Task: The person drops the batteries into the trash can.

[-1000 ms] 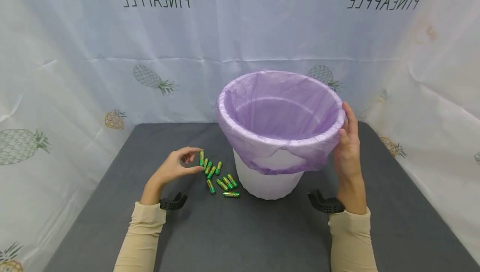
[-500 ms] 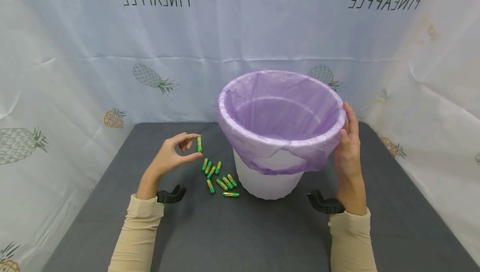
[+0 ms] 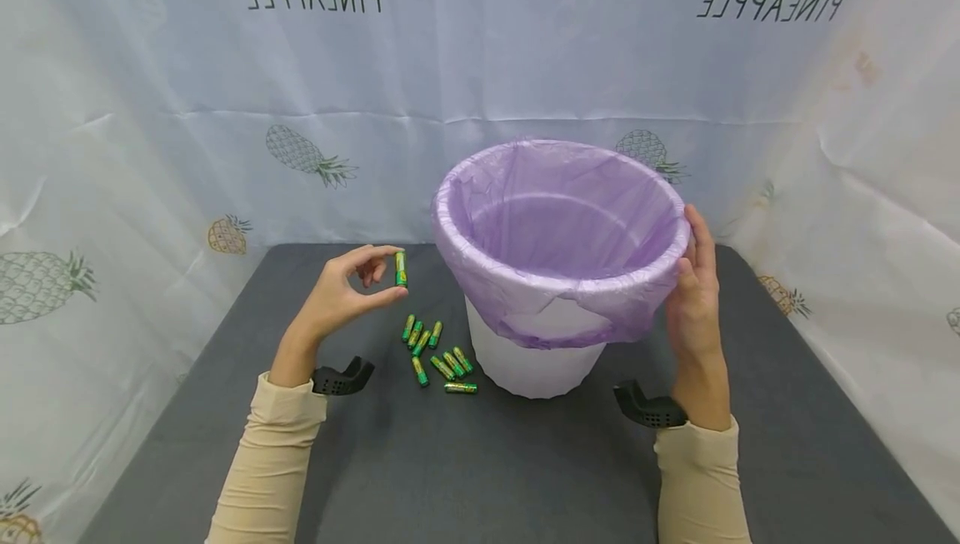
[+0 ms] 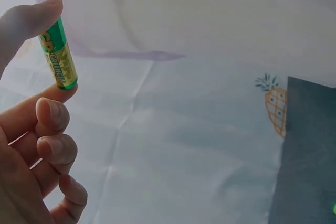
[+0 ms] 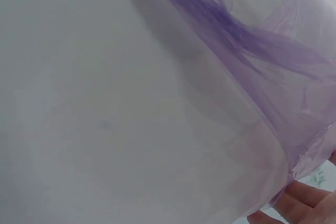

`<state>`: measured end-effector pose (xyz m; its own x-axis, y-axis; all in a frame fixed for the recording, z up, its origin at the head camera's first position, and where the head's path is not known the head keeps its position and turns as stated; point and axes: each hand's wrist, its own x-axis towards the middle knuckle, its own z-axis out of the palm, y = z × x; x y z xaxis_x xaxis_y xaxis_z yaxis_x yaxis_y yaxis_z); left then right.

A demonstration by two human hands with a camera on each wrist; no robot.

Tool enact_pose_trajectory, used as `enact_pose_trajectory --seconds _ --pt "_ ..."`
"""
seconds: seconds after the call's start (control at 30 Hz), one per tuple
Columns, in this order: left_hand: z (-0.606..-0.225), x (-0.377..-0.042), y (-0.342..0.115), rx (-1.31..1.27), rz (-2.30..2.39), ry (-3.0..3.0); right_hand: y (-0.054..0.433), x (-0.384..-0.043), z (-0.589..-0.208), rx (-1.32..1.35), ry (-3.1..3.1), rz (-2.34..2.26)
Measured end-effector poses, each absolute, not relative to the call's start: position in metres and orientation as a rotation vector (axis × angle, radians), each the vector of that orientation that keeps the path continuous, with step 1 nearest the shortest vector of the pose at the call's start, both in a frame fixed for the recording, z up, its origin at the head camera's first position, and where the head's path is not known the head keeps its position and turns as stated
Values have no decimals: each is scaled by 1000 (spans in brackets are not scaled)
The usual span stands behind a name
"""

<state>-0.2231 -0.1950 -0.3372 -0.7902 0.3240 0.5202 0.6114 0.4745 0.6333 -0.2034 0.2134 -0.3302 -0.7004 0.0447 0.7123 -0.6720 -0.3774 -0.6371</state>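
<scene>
My left hand [image 3: 341, 286] pinches one green-and-yellow battery [image 3: 401, 269] upright by its two ends, between thumb and index finger, above the table and left of the bin. The left wrist view shows this battery [image 4: 58, 56] up close, the other fingers loosely curled below it. A white trash can [image 3: 536, 369] stands on the table, lined with a translucent purple bag [image 3: 570, 236] folded over its rim. At its right side, my right hand [image 3: 695, 306] rests against the bagged rim with fairly straight fingers; in the right wrist view these fingers [image 5: 302, 203] touch the bag's edge.
Several more green batteries [image 3: 420, 342] lie loose on the dark grey table [image 3: 480, 469], just left of the bin's base. One battery [image 3: 461, 388] lies crosswise nearest the front. A white pineapple-print curtain [image 3: 375, 169] encloses the table's back and sides.
My left hand has lifted the battery up and away from the loose batteries. The right hand has stayed at the bin's rim.
</scene>
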Motion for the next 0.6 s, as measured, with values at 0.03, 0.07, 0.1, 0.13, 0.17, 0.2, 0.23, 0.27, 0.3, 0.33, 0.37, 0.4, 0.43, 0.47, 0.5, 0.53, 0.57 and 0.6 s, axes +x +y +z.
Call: enact_pose_trajectory --seconds 0.03,0.07,0.1,0.13,0.17,0.2,0.23,0.27,0.3,0.33,0.37,0.4,0.43,0.47,0.5,0.53,0.57,0.6 --pt "-335 -222 -194 -791 -1224 -2389 213 -203 -330 851 -1397 2116" --pt "-332 -221 -194 -789 -1224 -2380 213 -203 -330 850 -1398 2117" --pt "-329 -221 -193 -785 -1227 -2371 213 -202 -330 849 -1400 2118" --pt "-325 -219 -191 -779 -1233 -2361 213 -202 -330 847 -1403 2117" --pt "-322 -219 -190 -771 -1240 -2351 213 -202 -329 844 -1404 2118" --pt "-318 -218 -189 -763 -1259 -2338 213 -201 -329 841 -1405 2118" --pt "-315 -217 -187 -756 -1285 -2324 213 -201 -330 839 -1405 2118" --pt "-311 -215 -185 -752 -1320 -2305 213 -200 -330 838 -1404 2117" --pt "-307 -214 -183 -747 -1356 -2285 213 -200 -330 838 -1404 2114" --pt "-303 -213 -181 -744 -1388 -2267 213 -200 -330 836 -1402 2112" --pt "-300 -211 -180 -744 -1415 -2250 213 -200 -329 836 -1401 2111" --pt "-297 -210 -178 -745 -1448 -2234 213 -200 -329 836 -1400 2110" --pt "-294 -209 -177 -745 -1469 -2225 213 -200 -329 835 -1401 2108" --pt "-291 -208 -175 -746 -1486 -2215 213 -200 -328 832 -1402 2107" --pt "-289 -208 -174 -742 -1499 -2215 213 -200 -328 829 -1404 2108" --pt "-287 -208 -173 -738 -1504 -2217 213 -200 -328 826 -1407 2109" --pt "-285 -208 -171 -734 -1513 -2218 213 -200 -327 823 -1411 2110" --pt "-283 -208 -170 -729 -1525 -2219 213 -200 -327 820 -1414 2113"
